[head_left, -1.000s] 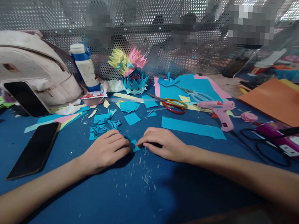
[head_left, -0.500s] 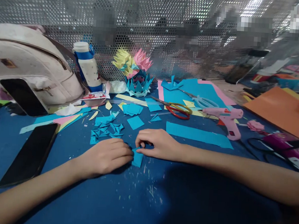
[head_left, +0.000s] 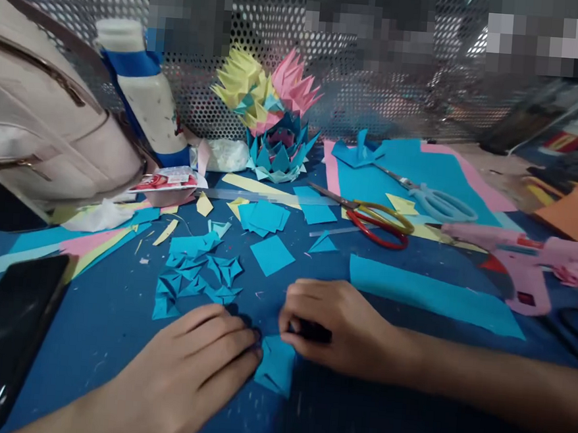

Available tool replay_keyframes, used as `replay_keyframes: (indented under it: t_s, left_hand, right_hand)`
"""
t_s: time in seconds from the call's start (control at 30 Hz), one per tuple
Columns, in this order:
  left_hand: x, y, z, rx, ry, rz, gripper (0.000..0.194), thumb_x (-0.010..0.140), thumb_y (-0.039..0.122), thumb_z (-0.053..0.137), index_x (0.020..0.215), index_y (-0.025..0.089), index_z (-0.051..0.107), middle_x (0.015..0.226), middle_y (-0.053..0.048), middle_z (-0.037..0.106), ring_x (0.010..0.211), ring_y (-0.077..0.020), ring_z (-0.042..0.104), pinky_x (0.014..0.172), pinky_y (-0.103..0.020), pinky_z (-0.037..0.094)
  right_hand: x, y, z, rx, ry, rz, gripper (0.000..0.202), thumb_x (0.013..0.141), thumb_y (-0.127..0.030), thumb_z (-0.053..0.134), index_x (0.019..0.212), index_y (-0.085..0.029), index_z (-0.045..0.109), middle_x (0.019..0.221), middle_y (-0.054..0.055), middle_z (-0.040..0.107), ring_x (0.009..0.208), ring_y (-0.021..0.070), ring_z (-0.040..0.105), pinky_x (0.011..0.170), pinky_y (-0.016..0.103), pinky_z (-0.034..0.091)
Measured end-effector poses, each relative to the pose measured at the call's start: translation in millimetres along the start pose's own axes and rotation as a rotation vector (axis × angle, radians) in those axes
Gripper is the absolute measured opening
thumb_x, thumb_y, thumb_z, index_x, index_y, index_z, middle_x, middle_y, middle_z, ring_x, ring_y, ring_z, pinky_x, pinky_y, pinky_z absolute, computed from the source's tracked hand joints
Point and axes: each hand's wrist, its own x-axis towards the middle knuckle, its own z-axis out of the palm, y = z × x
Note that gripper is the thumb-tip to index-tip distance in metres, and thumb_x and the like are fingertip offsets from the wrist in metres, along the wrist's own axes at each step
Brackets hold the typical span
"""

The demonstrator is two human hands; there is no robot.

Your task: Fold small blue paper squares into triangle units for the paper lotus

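A small blue paper square (head_left: 276, 366) with fold lines lies on the blue tabletop between my hands. My left hand (head_left: 199, 362) rests low on the table, its fingers drawn together at the paper's left edge; its thumb is hidden. The curled fingers and thumb of my right hand (head_left: 338, 322) close at the paper's upper right corner. Just beyond lies a flat blue square (head_left: 272, 255). Several folded blue paper pieces (head_left: 198, 273) sit in a cluster to its left, and a stack of blue squares (head_left: 264, 217) is behind.
Scissors with red and yellow handles (head_left: 378, 221), light-blue scissors (head_left: 441, 202) and a pink glue gun (head_left: 528, 259) lie right. Paper flowers (head_left: 279, 143) stand at the back. Left are a phone (head_left: 8, 335), a bottle (head_left: 146, 101) and a backpack (head_left: 53, 121).
The view has moved closer and lower over the table, so everything appears larger. My hands stay at the small blue paper, and more of its folded face shows now.
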Motion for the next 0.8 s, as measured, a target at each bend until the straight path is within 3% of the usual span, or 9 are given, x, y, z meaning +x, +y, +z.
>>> replay_keyframes:
  t_s: [0.23,0.6,0.8]
  left_hand:
    - [-0.4,1.3,-1.4,0.06,-0.065,-0.059,0.043,0.107,0.017,0.03,0.111,0.022,0.072,0.115,0.003,0.073,0.112,-0.0136,0.06,0.124,-0.029,0.015]
    - [1.3,1.3,-1.5,0.066,-0.132,-0.035,0.044,0.107,0.014,0.029,0.113,0.022,0.072,0.122,0.005,0.071,0.116,-0.0129,0.058,0.124,-0.031,0.015]
    - [-2.2,1.4,0.0,0.043,-0.101,-0.029,0.045,0.107,0.015,0.027,0.112,0.021,0.072,0.122,0.005,0.071,0.117,-0.0126,0.058,0.124,-0.031,0.016]
  right_hand:
    - [-0.4,5.1,1.0,0.025,0.002,0.005,0.007,0.086,-0.013,0.06,0.084,-0.019,0.056,0.077,-0.003,0.058,0.07,0.0097,0.05,0.061,0.023,0.033]
    - [-2.0,6.7,0.7,0.034,0.014,-0.035,0.007,0.088,-0.013,0.059,0.084,-0.018,0.058,0.078,-0.003,0.059,0.071,0.0096,0.05,0.063,0.023,0.036]
    - [-2.6,7.9,0.8,0.017,0.011,-0.046,0.008,0.089,-0.014,0.057,0.083,-0.018,0.058,0.076,-0.002,0.059,0.07,0.0104,0.051,0.062,0.024,0.035]
